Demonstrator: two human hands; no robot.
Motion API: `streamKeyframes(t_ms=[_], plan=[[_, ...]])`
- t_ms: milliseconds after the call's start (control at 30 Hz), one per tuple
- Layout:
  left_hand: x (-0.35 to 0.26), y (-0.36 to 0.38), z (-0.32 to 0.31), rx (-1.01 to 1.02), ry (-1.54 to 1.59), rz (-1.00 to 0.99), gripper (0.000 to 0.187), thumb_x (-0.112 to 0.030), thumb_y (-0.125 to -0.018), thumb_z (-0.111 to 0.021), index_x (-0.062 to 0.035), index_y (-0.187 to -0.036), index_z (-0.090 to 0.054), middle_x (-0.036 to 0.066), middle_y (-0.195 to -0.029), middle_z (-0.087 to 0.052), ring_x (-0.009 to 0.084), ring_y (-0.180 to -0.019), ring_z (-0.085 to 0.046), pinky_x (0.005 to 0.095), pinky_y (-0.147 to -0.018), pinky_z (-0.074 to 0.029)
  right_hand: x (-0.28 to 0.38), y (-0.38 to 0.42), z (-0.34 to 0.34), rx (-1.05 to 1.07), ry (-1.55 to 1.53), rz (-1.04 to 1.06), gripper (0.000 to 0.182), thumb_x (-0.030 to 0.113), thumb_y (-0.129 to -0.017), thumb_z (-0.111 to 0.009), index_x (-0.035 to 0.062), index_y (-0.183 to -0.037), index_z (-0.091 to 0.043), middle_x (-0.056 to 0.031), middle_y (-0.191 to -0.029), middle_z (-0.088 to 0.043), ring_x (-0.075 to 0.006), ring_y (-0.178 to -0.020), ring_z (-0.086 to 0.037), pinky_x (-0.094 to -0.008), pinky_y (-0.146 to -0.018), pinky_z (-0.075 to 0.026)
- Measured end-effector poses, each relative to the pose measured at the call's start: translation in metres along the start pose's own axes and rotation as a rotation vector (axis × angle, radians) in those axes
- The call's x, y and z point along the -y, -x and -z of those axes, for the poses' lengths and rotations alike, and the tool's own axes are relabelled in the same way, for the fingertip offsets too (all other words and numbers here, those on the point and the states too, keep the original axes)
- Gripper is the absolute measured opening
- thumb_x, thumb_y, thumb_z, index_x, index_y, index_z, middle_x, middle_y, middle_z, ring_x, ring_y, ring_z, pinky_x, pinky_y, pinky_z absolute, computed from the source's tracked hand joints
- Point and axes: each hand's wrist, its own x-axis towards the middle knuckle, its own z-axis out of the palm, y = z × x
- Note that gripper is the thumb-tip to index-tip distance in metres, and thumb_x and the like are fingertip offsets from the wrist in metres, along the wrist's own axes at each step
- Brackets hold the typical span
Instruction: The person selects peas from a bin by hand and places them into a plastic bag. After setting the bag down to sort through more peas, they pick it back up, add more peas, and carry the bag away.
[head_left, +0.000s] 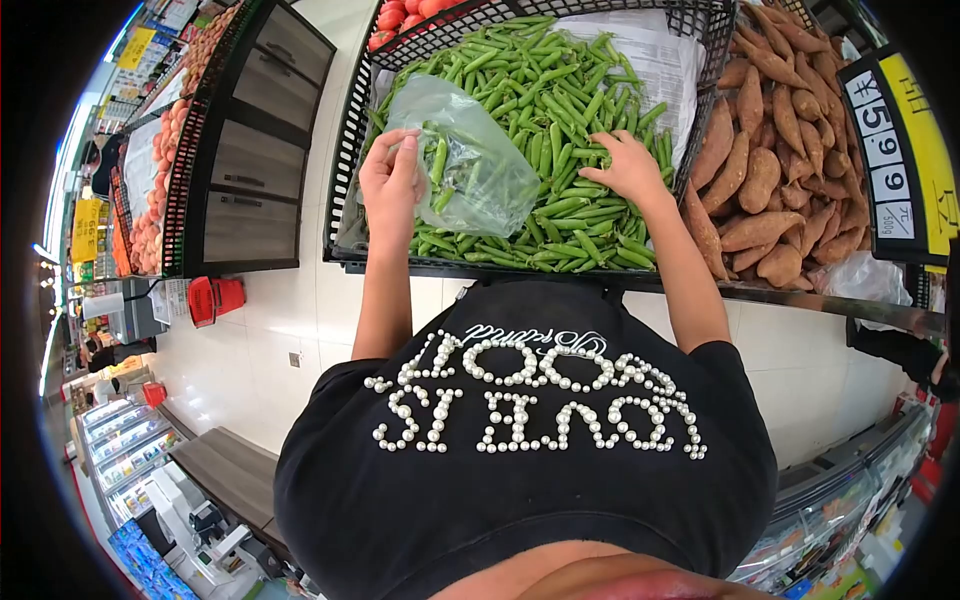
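Note:
My left hand [392, 182] pinches the edge of a clear, greenish plastic bag [480, 150] between thumb and fingers. A few pea pods show through the thin film, though some may lie beneath it. The bag hangs over a black crate [352, 120] heaped with green pea pods [560, 110]. My right hand [632, 168] reaches into the right side of the heap, its thumb and fingers apart. Its fingertips touch the pods, and I see none gripped between them.
Sweet potatoes [780, 150] fill the neighbouring bin on the right, beside a price sign [885, 150]. Tomatoes [400, 14] sit behind the pea crate. At left stand a dark cabinet [255, 150] and a red basket [215, 298] on the floor.

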Motion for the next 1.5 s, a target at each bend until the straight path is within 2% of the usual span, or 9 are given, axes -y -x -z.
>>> streamKeyframes(t_ms=[400, 633, 800, 900, 1033, 1133, 1233, 1433, 1500], plan=[[-0.002, 0.0, -0.003, 0.058, -0.041, -0.039, 0.014, -0.014, -0.099, -0.057, -0.0028, -0.106, -0.062, -0.006, -0.062, -0.046, 0.0022, -0.048, -0.035, 0.0215, -0.043, -0.027, -0.005, 0.012, -0.007, -0.322, -0.086, 0.158, 0.048, 0.031, -0.074, -0.081, 0.0151, -0.116, -0.066, -0.0106, -0.117, -0.059, -0.033, -0.103, -0.06, -0.0431, -0.088, -0.051], [0.0, 0.004, -0.001, 0.08, -0.046, -0.031, 0.015, -0.015, -0.099, -0.057, -0.0029, -0.107, -0.061, -0.006, -0.063, -0.045, 0.0017, -0.048, -0.034, 0.0214, -0.043, -0.026, -0.009, 0.007, 0.026, -0.383, -0.463, 0.082, 0.048, 0.032, -0.078, -0.08, 0.0045, -0.115, -0.065, -0.0148, -0.113, -0.063, -0.0339, -0.104, -0.062, -0.0424, -0.09, -0.05], [0.0, 0.003, -0.003, 0.099, -0.05, -0.054, 0.015, -0.015, -0.1, -0.057, -0.0027, -0.107, -0.061, -0.006, -0.061, -0.044, 0.002, -0.047, -0.034, 0.0218, -0.043, -0.026, 0.007, 0.005, 0.073, -0.334, -0.763, 0.009, 0.057, 0.029, -0.08, -0.08, -0.0026, -0.123, -0.059, -0.0126, -0.114, -0.064, -0.0186, -0.101, -0.061, -0.0332, -0.088, -0.05], [-0.001, 0.003, -0.005, 0.092, -0.055, -0.052, 0.015, -0.015, -0.1, -0.056, -0.0028, -0.107, -0.061, -0.007, -0.061, -0.043, 0.002, -0.047, -0.034, 0.022, -0.043, -0.026, 0.019, 0.003, 0.087, -0.32, -1.17, -0.022, 0.06, 0.027, -0.081, -0.079, -0.0036, -0.128, -0.056, -0.0117, -0.112, -0.064, -0.0173, -0.101, -0.061, -0.0306, -0.087, -0.051], [-0.001, 0.006, -0.012, 0.102, -0.071, -0.023, 0.014, -0.014, -0.1, -0.056, -0.0029, -0.106, -0.061, -0.006, -0.061, -0.043, 0.002, -0.048, -0.034, 0.0221, -0.043, -0.026, 0.023, 0.0, 0.088, -0.128, -1.528, -0.033, 0.055, 0.023, -0.087, -0.072, 0.001, -0.134, -0.052, -0.0113, -0.115, -0.064, -0.019, -0.096, -0.064, -0.0335, -0.082, -0.056], [0.005, 0.007, -0.016, 0.124, -0.033, 0.009, 0.014, -0.014, -0.099, -0.057, -0.0027, -0.106, -0.061, -0.006, -0.061, -0.044, 0.0019, -0.048, -0.034, 0.0222, -0.042, -0.027, 0.037, 0.014, 0.077, 0.267, -1.827, -0.043, 0.058, 0.022, -0.088, -0.067, 0.0045, -0.139, -0.046, -0.013, -0.115, -0.064, -0.0215, -0.093, -0.067, -0.0378, -0.074, -0.06], [0.011, 0.006, -0.017, 0.141, -0.032, 0.019, 0.014, -0.015, -0.099, -0.058, -0.0026, -0.106, -0.061, -0.006, -0.061, -0.045, 0.0018, -0.048, -0.035, 0.0219, -0.042, -0.027, 0.049, 0.024, 0.046, 0.529, -1.889, -0.1, 0.06, 0.021, -0.089, -0.064, 0.0067, -0.142, -0.042, -0.0138, -0.115, -0.064, -0.0227, -0.089, -0.069, -0.0399, -0.066, -0.062], [0.014, 0.008, -0.021, 0.165, -0.021, 0.043, 0.015, -0.014, -0.099, -0.058, -0.0022, -0.107, -0.061, -0.005, -0.062, -0.047, 0.0017, -0.047, -0.036, 0.0212, -0.042, -0.027, 0.083, 0.037, 0.015, 0.794, -1.975, -0.076, 0.058, 0.031, -0.089, -0.063, 0.0035, -0.137, -0.047, -0.0119, -0.11, -0.066, -0.0206, -0.082, -0.069, -0.0385, -0.062, -0.061], [0.014, 0.01, -0.023, 0.174, -0.021, 0.053, 0.014, -0.013, -0.099, -0.058, -0.002, -0.107, -0.061, -0.005, -0.062, -0.048, 0.0016, -0.047, -0.036, 0.0211, -0.041, -0.026, 0.096, 0.029, -0.002, 0.828, -1.984, -0.14, 0.05, 0.035, -0.092, -0.06, 0.0032, -0.13, -0.053, -0.011, -0.099, -0.069, -0.0205, -0.075, -0.069, -0.0387, -0.06, -0.06]])
